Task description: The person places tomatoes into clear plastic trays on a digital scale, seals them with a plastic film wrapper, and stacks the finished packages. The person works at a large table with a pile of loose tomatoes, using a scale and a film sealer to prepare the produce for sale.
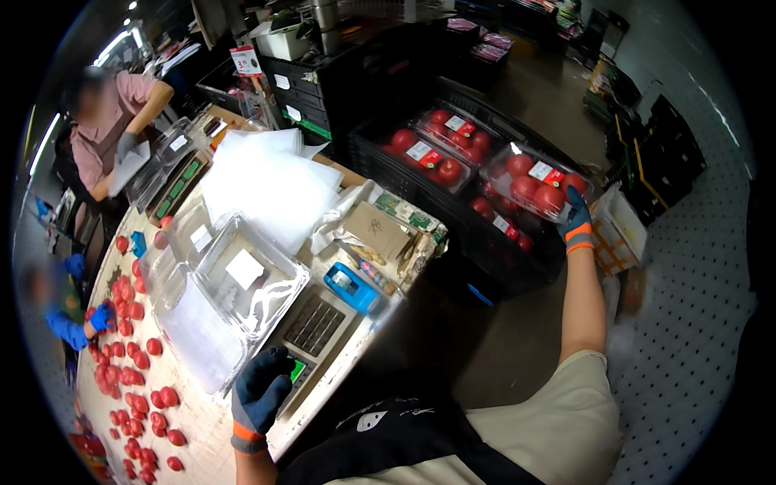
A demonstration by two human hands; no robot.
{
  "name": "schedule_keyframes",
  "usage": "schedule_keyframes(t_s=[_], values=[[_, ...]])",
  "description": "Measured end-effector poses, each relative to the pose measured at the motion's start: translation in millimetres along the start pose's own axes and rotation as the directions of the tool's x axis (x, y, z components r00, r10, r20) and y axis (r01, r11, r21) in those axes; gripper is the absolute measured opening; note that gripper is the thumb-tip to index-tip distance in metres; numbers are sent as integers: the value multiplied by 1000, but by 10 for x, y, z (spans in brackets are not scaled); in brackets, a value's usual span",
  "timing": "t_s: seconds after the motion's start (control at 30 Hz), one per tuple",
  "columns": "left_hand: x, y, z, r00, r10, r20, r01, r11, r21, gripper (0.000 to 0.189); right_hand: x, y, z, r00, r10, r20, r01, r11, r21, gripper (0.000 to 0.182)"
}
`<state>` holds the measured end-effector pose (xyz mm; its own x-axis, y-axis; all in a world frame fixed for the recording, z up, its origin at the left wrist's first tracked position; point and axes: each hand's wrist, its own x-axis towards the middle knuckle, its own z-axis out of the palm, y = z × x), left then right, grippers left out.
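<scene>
My right hand point(577, 221), in a dark blue glove with an orange cuff, grips the near right edge of a clear plastic box of tomatoes point(520, 182). That labelled box is over a black crate point(418, 203), beside and above other boxed tomatoes point(427, 162). My left hand point(260, 388), in a matching glove, hovers by the green display point(297, 368) of a scale with a keypad point(314, 324). Its fingers are apart and hold nothing. Open clear plastic containers point(279, 276) lie over the scale, one with a white square point(244, 268) inside.
Loose tomatoes point(124, 376) spread over the worktable point(200, 445). Past the containers lie white sheets point(267, 182), a blue handheld device point(350, 287) and a piece of cardboard point(377, 230). Two people point(100, 136) work across the table. A white bin point(621, 227) stands right of the crate.
</scene>
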<state>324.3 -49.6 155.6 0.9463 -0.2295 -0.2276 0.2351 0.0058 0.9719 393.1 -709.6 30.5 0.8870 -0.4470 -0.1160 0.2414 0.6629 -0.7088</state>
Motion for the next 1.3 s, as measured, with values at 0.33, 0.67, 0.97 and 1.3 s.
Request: schedule_keyframes(t_s=[0.33, 0.67, 0.97, 1.3], values=[[-10, -192, 42, 991, -113, -65, 118, 990, 75, 36, 1201, -265, -676, 653, -757, -24, -348, -272, -897, 39], [-453, -41, -563, 993, 114, -39, -101, 963, 249, 35, 1267, 366, 831, 895, -209, 394, 49, -831, -553, 46], [-1418, -606, -1693, 772, 316, -552, -88, 913, 399, 34, -2511, 2907, 3930, 516, 238, 823, 467, 727, -503, 28], [-2275, -1294, -3257, 661, 270, -700, 447, 607, 657, 49, -4686, 4762, 4471, -65, 666, 743, 544, 648, -533, 23]])
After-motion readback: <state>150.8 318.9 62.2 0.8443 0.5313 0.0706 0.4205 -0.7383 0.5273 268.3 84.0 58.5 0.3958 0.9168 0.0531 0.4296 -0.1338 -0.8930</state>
